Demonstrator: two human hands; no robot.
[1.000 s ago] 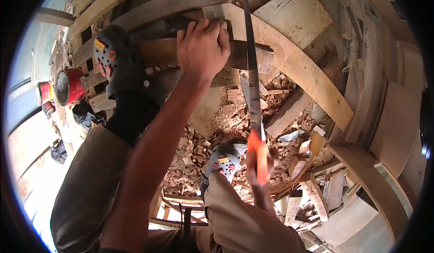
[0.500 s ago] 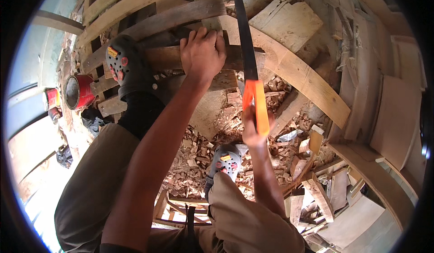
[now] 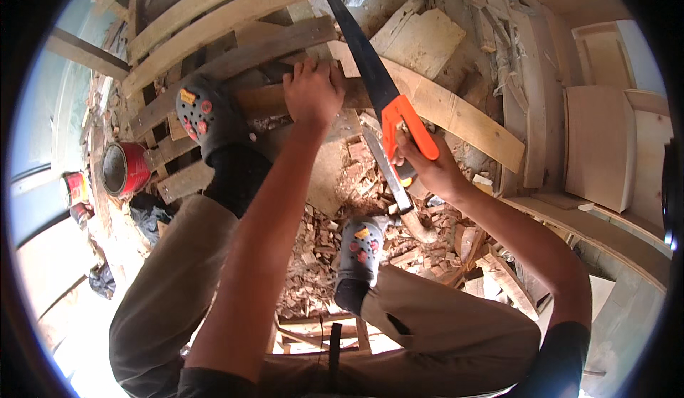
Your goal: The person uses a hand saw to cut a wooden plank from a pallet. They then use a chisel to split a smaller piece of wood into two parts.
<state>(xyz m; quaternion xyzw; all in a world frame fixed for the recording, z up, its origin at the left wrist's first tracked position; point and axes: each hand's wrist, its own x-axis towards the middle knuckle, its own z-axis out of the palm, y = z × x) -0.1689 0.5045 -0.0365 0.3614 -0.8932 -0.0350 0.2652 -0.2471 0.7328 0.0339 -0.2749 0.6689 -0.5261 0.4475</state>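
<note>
Fingers of the right hand are closing around the bright orange handle of a long, tapering handsaw with a dark metal blade, its narrow tip pointing away and to the left. Fingers of the left hand are curling over the far side of a dark brown wooden plank, apparently gripping it, though their tips are staying out of sight. That plank is lying among pale wooden slats, its left end reaching the left foot's dark grey perforated clog; how firmly the foot is bearing down, I cannot tell. The blade is passing across the plank's right-hand part, near the left hand, and whether the teeth are touching wood is not showing. Sideways skipping of the blade seems the chief danger: with no cut clearly showing to guide it, it could be jumping toward the left knuckles. Weak pressure from hand or foot could be letting the plank roll or slide, making the blade bind or bend. A narrow metal-and-wood tool is lying below the right hand, where a low stroke could be knocking it, and loose reddish-brown wood chips around the grey right clog could be spoiling the footing.
</note>
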